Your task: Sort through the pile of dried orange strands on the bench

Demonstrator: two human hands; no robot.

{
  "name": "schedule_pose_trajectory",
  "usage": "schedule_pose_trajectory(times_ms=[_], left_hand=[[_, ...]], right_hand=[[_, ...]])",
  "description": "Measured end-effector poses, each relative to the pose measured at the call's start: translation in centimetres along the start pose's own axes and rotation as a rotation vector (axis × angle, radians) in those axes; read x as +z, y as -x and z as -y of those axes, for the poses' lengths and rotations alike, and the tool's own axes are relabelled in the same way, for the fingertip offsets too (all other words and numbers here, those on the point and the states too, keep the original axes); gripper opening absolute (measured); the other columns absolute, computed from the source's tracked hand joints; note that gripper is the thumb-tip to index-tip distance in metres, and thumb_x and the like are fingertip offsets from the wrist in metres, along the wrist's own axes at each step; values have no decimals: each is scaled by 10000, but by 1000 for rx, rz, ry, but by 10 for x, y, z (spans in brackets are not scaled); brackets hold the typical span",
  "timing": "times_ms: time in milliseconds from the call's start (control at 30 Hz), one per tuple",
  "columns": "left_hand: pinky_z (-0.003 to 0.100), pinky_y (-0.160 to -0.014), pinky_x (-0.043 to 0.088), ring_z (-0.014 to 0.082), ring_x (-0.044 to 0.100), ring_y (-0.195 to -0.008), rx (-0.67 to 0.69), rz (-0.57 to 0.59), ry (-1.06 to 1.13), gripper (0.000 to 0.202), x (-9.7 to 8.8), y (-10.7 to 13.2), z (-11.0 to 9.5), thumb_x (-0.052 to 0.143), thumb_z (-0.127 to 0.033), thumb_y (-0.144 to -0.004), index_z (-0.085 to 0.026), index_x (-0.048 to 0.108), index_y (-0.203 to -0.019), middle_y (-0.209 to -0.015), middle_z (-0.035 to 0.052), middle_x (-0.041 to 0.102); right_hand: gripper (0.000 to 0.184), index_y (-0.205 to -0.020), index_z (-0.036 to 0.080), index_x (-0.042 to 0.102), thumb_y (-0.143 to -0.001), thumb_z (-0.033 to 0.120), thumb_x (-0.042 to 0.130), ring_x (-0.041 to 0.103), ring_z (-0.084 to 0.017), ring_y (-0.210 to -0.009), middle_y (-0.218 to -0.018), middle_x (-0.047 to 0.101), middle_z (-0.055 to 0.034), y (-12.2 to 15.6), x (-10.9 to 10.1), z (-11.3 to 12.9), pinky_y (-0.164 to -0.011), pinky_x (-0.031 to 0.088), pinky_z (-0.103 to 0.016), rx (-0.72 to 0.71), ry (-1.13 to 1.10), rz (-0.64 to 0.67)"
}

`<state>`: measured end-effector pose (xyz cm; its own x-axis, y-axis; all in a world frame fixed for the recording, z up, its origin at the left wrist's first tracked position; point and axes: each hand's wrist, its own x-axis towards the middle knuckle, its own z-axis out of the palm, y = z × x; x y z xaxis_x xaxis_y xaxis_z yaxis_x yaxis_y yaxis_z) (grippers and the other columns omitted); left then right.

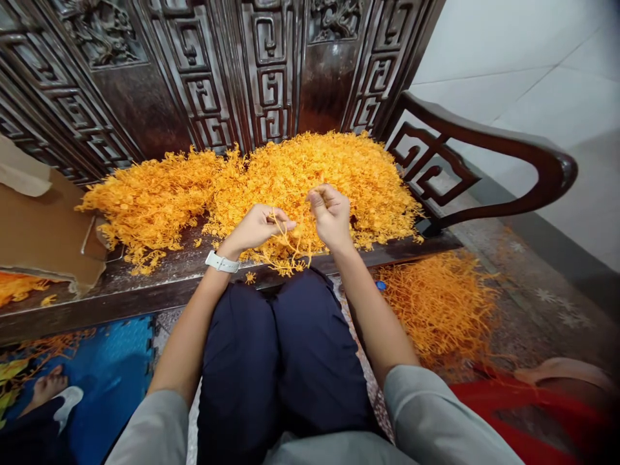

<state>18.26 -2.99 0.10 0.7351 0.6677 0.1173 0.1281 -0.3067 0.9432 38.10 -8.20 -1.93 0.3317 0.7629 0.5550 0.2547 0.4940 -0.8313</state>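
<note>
Orange plastic strands with small spiky pieces on them (285,261) hang from my left hand (264,226), whose thumb and fingers are closed on them. My right hand (332,213) is pinched just right of it, a little higher. Whatever lies between its fingertips is too small to make out. Both hands are above the front of a big heap of small spiky orange plastic pieces (310,161). The heap covers much of a dark carved wooden bench (169,258). One loose piece (250,278) lies at the bench's front edge, near my knees.
A cardboard box (43,219) stands on the bench at left. The bench's curved armrest (508,145) rises at right. Thin orange strands (440,303) are piled on the floor, near a red plastic stool (523,413). Another person's foot (48,387) rests by a blue mat (113,374).
</note>
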Motion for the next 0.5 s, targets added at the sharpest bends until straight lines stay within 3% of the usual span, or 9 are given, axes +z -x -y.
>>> schedule_pose_trajectory(times_ms=[133,200,233,300,367,400,433,467,500], left_hand=[[258,-591,430,120,579,-584,-5,-3,91,331,-6,4,6,896,-446,-753,-154,752,-696,-640,40,688],[242,-556,402,109,559,-578,-22,-107,161,332,-10,5,10,916,-431,-715,-161,727,-676,-639,34,671],[232,-535,376,99,536,-571,-38,-165,200,339,-11,6,12,919,-431,-709,-163,716,-672,-652,33,668],[219,-493,308,72,460,-541,-75,-239,285,357,-10,4,11,926,-446,-705,-166,705,-684,-679,29,654],[212,-468,244,49,359,-512,-101,-248,363,380,-8,3,7,930,-474,-714,-163,711,-713,-664,7,600],[209,-460,227,43,317,-507,-104,-243,403,392,-6,2,4,933,-485,-718,-161,713,-726,-650,-8,561],[205,-456,223,39,295,-508,-103,-237,443,398,-4,1,2,937,-487,-723,-159,712,-739,-645,-20,530],[198,-453,227,37,290,-513,-97,-237,482,399,-2,1,-1,942,-478,-727,-156,708,-751,-654,-27,512],[191,-452,238,33,294,-517,-90,-243,523,391,-1,1,-3,949,-455,-729,-153,702,-763,-674,-29,512]], right_hand=[[390,-802,241,538,-1007,570,582,334,-100,-535,-697,440,35,-20,-35,7,-529,309,-273,-54,-2,-487],[391,-788,256,499,-975,574,628,199,-87,-475,-625,340,73,-20,-64,28,-467,226,-264,-48,-113,-540],[375,-785,255,517,-956,546,680,165,-81,-461,-589,313,88,-15,-78,43,-454,211,-263,-65,-165,-411],[280,-824,241,626,-976,463,706,290,-83,-445,-583,442,60,-1,-100,74,-463,302,-267,-24,-235,62],[191,-850,231,717,-966,381,743,498,-106,-495,-608,578,8,11,-109,96,-520,423,-272,-105,-301,713],[201,-837,227,739,-946,392,771,568,-116,-533,-622,623,-14,13,-109,101,-547,459,-269,-155,-347,975],[270,-805,223,744,-928,460,782,608,-120,-558,-627,646,-27,11,-106,100,-560,477,-261,-187,-398,1107],[387,-765,219,736,-921,572,750,627,-116,-576,-635,660,-35,5,-100,95,-568,480,-253,-162,-426,1072],[514,-744,214,725,-919,694,672,638,-112,-597,-663,677,-42,-4,-92,84,-576,477,-250,-90,-424,898]])
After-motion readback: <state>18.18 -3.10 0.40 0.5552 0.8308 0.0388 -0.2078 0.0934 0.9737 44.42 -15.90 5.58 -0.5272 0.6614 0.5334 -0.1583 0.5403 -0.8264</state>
